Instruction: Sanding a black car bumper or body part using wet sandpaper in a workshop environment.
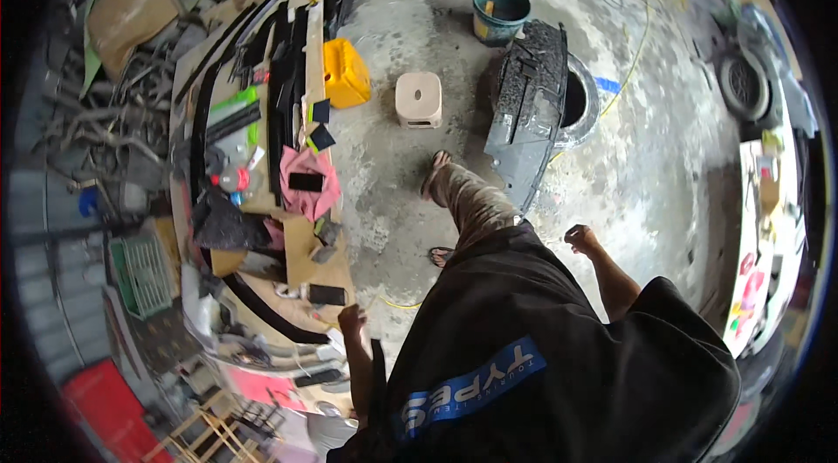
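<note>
My left hand [352, 319] hangs at the near right edge of the workbench [336, 275], its fingers curled in and nothing seen in them. Close to it lie a dark flat phone-like slab [327, 294] and a long curved black trim strip [271, 310]. Out to my right, over the concrete floor, my right hand [583, 240] is loosely closed with nothing visible in it. The nearest thing to that hand is a large black plastic panel [528, 105], propped against a tire [580, 101]. My sandalled feet are on the floor between bench and panel.
Ahead stand a pale plastic stool [419, 99], a yellow jerrycan [346, 73] and a green bucket [502, 13]. The bench also carries black strips, a pink cloth [310, 188] with a dark phone, and a cardboard box [301, 249]. A yellow hose [633, 66] crosses the floor.
</note>
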`<state>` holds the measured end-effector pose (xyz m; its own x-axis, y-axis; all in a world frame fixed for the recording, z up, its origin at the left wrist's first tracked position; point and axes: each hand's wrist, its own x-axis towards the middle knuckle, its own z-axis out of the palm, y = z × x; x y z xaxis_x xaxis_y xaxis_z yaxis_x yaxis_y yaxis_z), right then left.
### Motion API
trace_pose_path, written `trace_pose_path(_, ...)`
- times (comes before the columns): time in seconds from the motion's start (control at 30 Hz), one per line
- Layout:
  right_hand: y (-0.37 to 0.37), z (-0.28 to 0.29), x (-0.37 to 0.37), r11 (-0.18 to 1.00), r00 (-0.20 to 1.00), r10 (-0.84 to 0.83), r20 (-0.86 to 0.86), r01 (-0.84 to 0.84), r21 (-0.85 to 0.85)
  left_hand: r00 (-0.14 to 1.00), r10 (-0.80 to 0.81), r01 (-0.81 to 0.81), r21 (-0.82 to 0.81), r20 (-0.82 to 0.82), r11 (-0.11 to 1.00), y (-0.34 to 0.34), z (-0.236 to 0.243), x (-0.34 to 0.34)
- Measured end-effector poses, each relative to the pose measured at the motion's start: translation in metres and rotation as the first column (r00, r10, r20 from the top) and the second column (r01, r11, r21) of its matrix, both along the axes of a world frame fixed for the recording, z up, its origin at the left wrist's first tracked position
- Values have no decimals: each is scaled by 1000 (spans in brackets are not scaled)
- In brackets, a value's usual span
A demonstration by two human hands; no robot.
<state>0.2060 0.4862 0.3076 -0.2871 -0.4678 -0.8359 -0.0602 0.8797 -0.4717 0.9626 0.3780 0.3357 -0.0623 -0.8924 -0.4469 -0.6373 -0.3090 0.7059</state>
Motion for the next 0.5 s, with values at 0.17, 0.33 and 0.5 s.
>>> trace_pose_path(0.17,-30,-36,28,999,999,-36,-20,37,16,989,-104,106,7,-105,994,-229,-21,-148)
trace_pose_path(0.33,-123,-76,48,994,994,-109,-1,109,-10,927,-371,374,-67,61,925,-379,-1,-267)
trace_pose_path(0.5,-212,-81,-26,919,928,-237,-289,118,-375,941,-336,333,319,-48,887,-475,-5,-313)
